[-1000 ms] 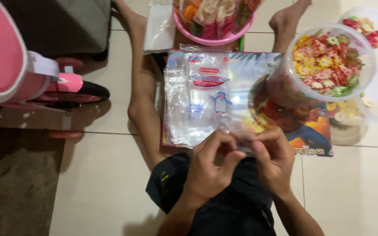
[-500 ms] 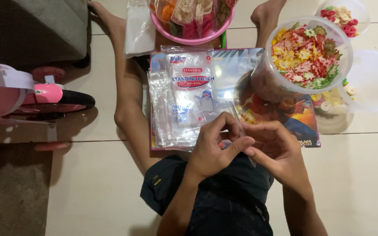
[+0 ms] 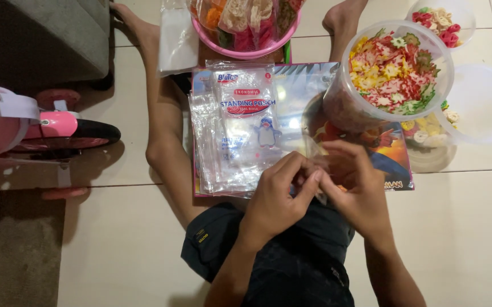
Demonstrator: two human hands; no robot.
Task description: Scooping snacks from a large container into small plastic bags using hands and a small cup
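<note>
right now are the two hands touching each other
Touching. The head view shows the left hand and right hand pressed fingertip to fingertip over the lap, with no gap where they meet beside the stack of clear pouches.

A pink toy bike [image 3: 35,128] stands left on the tiled floor [image 3: 473,227], beside a grey sofa [image 3: 47,34].
</note>
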